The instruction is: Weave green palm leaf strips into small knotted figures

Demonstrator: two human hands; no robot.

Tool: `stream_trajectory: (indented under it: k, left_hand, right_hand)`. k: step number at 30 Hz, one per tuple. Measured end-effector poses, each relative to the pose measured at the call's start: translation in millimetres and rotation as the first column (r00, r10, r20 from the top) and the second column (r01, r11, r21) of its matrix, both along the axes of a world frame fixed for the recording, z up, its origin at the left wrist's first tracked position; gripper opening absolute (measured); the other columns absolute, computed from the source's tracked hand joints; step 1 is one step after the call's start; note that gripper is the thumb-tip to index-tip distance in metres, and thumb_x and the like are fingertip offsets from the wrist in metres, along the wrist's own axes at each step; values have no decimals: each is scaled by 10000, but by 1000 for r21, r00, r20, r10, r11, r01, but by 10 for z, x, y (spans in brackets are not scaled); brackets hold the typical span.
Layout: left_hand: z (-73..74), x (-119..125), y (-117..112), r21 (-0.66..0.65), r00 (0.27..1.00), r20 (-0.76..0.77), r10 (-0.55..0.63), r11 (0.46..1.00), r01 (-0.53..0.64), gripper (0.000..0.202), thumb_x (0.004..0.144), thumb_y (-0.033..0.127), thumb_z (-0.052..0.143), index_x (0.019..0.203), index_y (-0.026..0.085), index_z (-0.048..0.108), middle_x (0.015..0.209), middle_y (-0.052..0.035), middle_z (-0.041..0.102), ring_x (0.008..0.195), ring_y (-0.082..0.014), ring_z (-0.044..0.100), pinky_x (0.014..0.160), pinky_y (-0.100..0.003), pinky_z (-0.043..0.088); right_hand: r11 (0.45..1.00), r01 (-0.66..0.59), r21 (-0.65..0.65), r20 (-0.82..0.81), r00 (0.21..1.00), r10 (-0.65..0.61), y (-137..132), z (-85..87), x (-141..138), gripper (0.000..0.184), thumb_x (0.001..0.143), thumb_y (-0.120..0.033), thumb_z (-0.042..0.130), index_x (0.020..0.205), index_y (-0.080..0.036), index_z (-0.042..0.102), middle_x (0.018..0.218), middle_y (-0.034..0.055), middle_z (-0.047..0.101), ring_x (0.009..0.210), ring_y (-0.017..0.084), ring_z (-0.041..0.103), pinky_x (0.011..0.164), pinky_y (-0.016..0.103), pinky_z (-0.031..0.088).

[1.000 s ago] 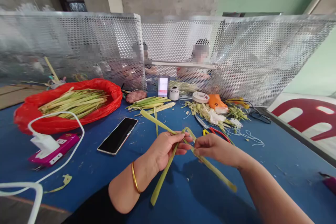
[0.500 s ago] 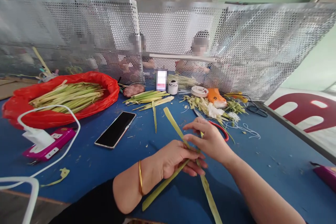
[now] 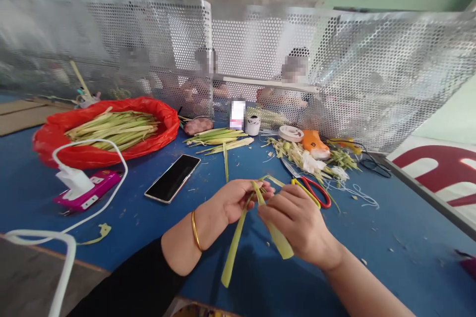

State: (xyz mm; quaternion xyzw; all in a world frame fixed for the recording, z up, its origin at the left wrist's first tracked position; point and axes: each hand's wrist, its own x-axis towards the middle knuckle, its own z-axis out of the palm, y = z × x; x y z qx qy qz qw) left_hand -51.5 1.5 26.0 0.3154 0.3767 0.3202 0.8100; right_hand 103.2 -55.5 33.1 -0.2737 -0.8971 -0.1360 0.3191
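Observation:
Pale green flat leaf strips cross between my two hands above the blue table. My left hand, with a gold bangle at the wrist, pinches them where they meet. My right hand is closed on one broad strip, whose end hangs down below the fingers. Another thin end sticks out past my left fingertips toward the right. Just beyond my right hand lie scissors with red and yellow handles. The exact crossing of the strips is partly hidden by my fingers.
A red bag full of leaf strips stands at the left, near a purple power strip with a white cable. A phone lies left of my hands. Leaf scraps and tape sit before a perforated metal screen; people sit behind it.
My right hand has closed on a strip and folded it down toward me; before, its fingers were apart. The strip that pointed away no longer does. The view has shifted slightly left.

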Motion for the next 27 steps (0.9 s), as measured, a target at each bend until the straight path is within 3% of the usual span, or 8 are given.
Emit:
stream_trajectory:
  k: [4, 7, 10, 12, 16, 21, 24, 27]
  left_hand:
    - [138, -74, 40, -169, 991, 34, 131, 978, -123, 118, 843, 84, 565, 793, 97, 671, 795, -61, 697, 628, -72, 651, 412, -102, 396]
    - [151, -97, 44, -175, 979, 89, 183, 970, -166, 134, 859, 71, 549, 806, 96, 669, 815, -65, 702, 652, -86, 664, 534, -128, 501]
    - [127, -95, 37, -164, 972, 114, 205, 969, -185, 127, 854, 68, 559, 792, 84, 667, 798, -69, 700, 659, -94, 669, 579, -141, 526]
    - [115, -75, 25, -154, 969, 126, 211, 969, -191, 123, 851, 64, 561, 790, 75, 667, 779, -68, 696, 652, -96, 669, 597, -147, 533]
    - [87, 8, -14, -212, 979, 89, 185, 964, -163, 113, 864, 99, 555, 811, 83, 654, 716, -50, 678, 581, -92, 643, 579, -167, 525]
    - [13, 95, -59, -217, 978, 77, 193, 961, -173, 136, 876, 88, 519, 825, 87, 645, 707, -52, 668, 622, -106, 651, 652, -197, 532]
    - [-12, 94, -79, -103, 983, 87, 162, 983, -153, 118, 846, 77, 554, 796, 85, 660, 720, -56, 670, 627, -110, 644, 654, -199, 525]
    - [-1, 71, -101, -7, 985, 71, 157, 988, -157, 84, 809, 77, 603, 789, 79, 684, 727, -53, 675, 614, -99, 630, 616, -177, 512]
  right_hand:
    - [998, -4, 62, 153, 988, -6, 47, -70, -20, 254, 913, -82, 392, 901, -156, 635, 706, 48, 619, 660, 177, 552, 708, 347, 406]
    - [1000, -9, -17, 206, 979, 12, 71, -76, -22, 230, 920, -107, 407, 930, -146, 634, 745, 63, 624, 702, 187, 556, 709, 345, 418]
    - [995, -51, -85, 216, 974, 68, 40, -44, -25, 189, 919, -240, 478, 939, -138, 635, 693, 45, 595, 649, 188, 534, 680, 362, 421]
    - [997, -57, -48, 169, 984, 64, -3, -28, -49, 201, 920, -280, 498, 956, -142, 639, 661, 29, 578, 619, 177, 521, 673, 361, 424]
    - [993, -28, 115, 164, 986, 9, -66, -83, -174, 233, 923, -114, 454, 1062, -162, 635, 836, 56, 661, 771, 186, 579, 829, 372, 441]
    - [981, -44, 189, 218, 976, 2, -54, -225, -282, 155, 902, -113, 506, 892, -157, 654, 777, 42, 648, 733, 187, 576, 852, 395, 439]
    - [987, -43, 154, 156, 988, 19, -49, -235, -254, 188, 904, -96, 480, 821, -173, 631, 752, 38, 647, 734, 178, 591, 846, 385, 439]
    - [1000, 13, 18, -127, 992, -11, -38, -193, -181, 140, 875, -97, 508, 838, -183, 612, 778, 42, 665, 745, 177, 608, 806, 372, 453]
